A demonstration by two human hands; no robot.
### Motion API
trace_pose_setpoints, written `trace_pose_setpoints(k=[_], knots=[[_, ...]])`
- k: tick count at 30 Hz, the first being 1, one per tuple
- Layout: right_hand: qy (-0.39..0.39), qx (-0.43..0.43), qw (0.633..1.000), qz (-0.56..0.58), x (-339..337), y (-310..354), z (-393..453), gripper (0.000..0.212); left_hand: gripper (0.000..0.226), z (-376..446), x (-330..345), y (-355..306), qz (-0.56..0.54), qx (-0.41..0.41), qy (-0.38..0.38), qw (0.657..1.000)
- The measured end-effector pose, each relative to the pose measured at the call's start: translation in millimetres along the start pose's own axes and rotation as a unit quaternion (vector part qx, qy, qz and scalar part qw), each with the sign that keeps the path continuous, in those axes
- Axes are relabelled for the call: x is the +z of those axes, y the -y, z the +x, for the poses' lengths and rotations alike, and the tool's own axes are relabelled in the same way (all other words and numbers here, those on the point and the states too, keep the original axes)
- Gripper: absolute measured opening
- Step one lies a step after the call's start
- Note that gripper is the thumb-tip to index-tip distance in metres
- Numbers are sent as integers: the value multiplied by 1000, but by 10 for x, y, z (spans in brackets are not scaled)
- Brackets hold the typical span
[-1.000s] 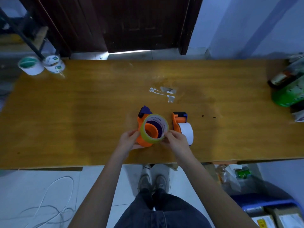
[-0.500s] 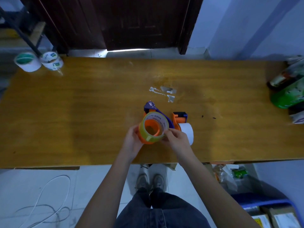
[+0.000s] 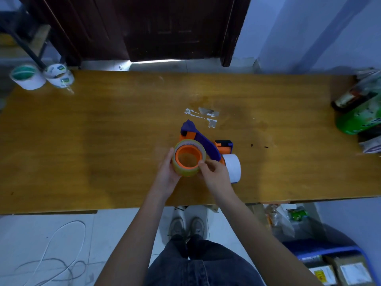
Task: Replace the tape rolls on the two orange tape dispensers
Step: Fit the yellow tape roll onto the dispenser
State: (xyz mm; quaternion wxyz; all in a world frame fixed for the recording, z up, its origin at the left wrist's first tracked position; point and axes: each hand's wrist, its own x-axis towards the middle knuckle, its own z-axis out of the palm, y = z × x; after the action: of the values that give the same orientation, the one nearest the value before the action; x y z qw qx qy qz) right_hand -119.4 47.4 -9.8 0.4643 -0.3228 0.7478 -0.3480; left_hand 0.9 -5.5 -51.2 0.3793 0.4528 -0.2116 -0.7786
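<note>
An orange tape dispenser (image 3: 203, 141) with a blue handle is lifted above the wooden table (image 3: 103, 141). A yellowish tape roll (image 3: 186, 170) sits around its orange hub. My left hand (image 3: 169, 172) grips the roll and dispenser from the left. My right hand (image 3: 215, 173) pinches the roll's right rim with thumb and fingers. A second orange dispenser (image 3: 223, 147) stands just to the right on the table, carrying a white tape roll (image 3: 233, 169). At the far left corner stand two spare rolls, a white and green one (image 3: 27, 78) and a clear printed one (image 3: 59, 76).
Torn tape scraps (image 3: 203, 116) stick to the table behind the dispensers. Green bottles and bags (image 3: 360, 112) crowd the right edge. A white cable (image 3: 57, 250) lies on the floor at the left, and boxes in a blue crate (image 3: 340, 269) stand at the right.
The dispenser has been turned and tilted so the hub opening faces up and the blue handle points right. The yellowish roll has slid down around the hub. Both hands shifted with it.
</note>
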Motion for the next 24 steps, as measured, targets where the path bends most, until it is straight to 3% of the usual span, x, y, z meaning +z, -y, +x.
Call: trace_pose_setpoints(k=[3, 5, 7, 10, 12, 14, 16, 20, 24], knots=[[-7, -37, 988, -151, -40, 23, -66, 29, 28, 10, 34, -5, 7, -4, -17, 1000], [-99, -121, 947, -280, -149, 124, -74, 29, 28, 2, 39, -18, 15, -7, -17, 1000], [-139, -167, 925, -312, -286, 234, 5, 41, 27, -10, 17, -51, 21, -3, -17, 1000], [-35, -114, 951, -286, -370, 341, 230, 79, 26, -29, -3, -120, 33, -5, -9, 999], [43, -39, 972, -226, -353, 388, 334, 89, 24, -67, 35, -183, 35, -6, -5, 999], [81, 12, 986, -145, -339, 400, 411, 85, 23, -115, 93, -257, 33, -6, -10, 999], [108, 33, 989, -100, -312, 399, 427, 68, 19, -149, 137, -327, 38, -8, -11, 999], [127, 1, 987, -98, -242, 361, 376, 30, 12, -166, 202, -453, 106, -28, -25, 994], [134, -4, 989, -59, -240, 267, 370, 32, 23, -115, 232, -586, 264, -37, -33, 963]])
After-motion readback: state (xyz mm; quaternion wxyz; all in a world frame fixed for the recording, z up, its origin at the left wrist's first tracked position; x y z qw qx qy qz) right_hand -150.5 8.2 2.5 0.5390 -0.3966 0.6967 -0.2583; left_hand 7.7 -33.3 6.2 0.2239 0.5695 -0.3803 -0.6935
